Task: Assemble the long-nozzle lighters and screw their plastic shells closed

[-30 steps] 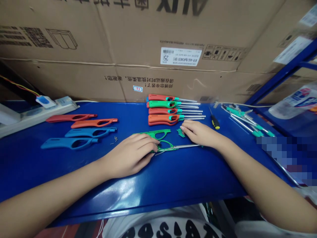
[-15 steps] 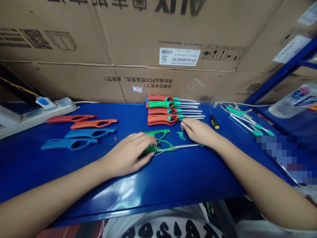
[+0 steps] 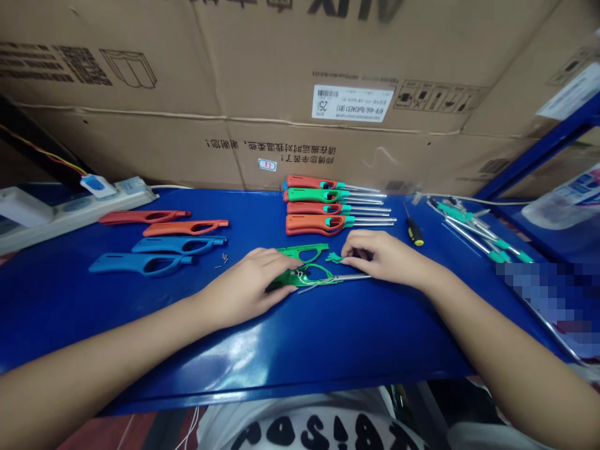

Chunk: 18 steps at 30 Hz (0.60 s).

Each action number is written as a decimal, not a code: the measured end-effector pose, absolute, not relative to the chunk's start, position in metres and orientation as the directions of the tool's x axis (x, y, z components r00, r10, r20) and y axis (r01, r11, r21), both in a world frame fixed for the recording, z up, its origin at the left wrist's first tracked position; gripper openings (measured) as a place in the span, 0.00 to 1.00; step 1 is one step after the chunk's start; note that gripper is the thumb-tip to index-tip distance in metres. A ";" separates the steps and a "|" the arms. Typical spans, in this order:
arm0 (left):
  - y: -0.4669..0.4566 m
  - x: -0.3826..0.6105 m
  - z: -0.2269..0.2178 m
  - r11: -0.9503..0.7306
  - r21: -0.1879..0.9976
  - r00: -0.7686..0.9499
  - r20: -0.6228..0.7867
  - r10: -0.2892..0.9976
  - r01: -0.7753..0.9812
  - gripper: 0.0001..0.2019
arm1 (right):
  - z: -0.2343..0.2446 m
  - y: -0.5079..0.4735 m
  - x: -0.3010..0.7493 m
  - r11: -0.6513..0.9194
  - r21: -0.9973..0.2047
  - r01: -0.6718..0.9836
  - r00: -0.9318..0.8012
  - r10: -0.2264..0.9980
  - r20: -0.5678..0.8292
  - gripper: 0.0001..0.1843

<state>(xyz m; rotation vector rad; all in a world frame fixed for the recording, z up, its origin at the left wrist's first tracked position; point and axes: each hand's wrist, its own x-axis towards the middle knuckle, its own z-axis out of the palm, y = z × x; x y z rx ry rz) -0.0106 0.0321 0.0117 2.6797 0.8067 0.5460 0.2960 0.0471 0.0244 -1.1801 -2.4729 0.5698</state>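
Observation:
My left hand (image 3: 246,282) lies on the handle end of an open green lighter half (image 3: 309,276) that has a metal tube sticking out to the right; its fingers press down on it. Just behind that lies a loose green shell half (image 3: 304,251). My right hand (image 3: 379,256) rests by the tube, fingers curled and pinching a small green trigger piece (image 3: 334,257).
Several finished orange and green lighters (image 3: 328,206) lie in a row behind my hands. Red, orange and blue shell halves (image 3: 159,247) lie at the left. A yellow-handled screwdriver (image 3: 414,231) and metal tube parts (image 3: 478,231) lie at the right. Cardboard boxes (image 3: 281,94) stand behind; a power strip (image 3: 70,203) sits far left.
My right hand moved left and toward me onto the small green trigger piece. My left hand shifted slightly along the green handle. The view moved a little.

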 end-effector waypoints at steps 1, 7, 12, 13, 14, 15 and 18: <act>0.032 -0.010 0.012 -0.803 0.370 0.774 0.269 0.574 0.467 0.14 | 0.024 0.045 0.292 0.587 -0.510 0.629 -0.603 0.782 0.158 0.06; 0.029 -0.009 0.015 -0.789 0.407 0.778 0.244 0.579 0.459 0.13 | 0.022 0.030 0.268 0.627 -0.571 0.530 -0.658 0.729 0.189 0.06; 0.028 -0.008 0.014 -0.758 0.461 0.764 0.227 0.604 0.462 0.12 | 0.018 0.026 0.259 0.650 -0.491 0.580 -0.672 0.722 0.162 0.06; 0.028 -0.008 0.014 -0.751 0.468 0.760 0.223 0.610 0.466 0.12 | 0.019 0.026 0.260 0.653 -0.482 0.584 -0.675 0.721 0.159 0.06; 0.028 -0.008 0.014 -0.745 0.474 0.756 0.218 0.616 0.470 0.12 | 0.019 0.026 0.260 0.657 -0.471 0.589 -0.679 0.718 0.153 0.06; 0.028 -0.008 0.014 -0.740 0.477 0.753 0.215 0.622 0.474 0.12 | 0.020 0.026 0.261 0.664 -0.450 0.597 -0.683 0.715 0.149 0.07; 0.027 -0.008 0.015 -0.735 0.482 0.749 0.214 0.627 0.477 0.12 | 0.025 0.025 0.264 0.705 -0.325 0.630 -0.704 0.695 0.145 0.09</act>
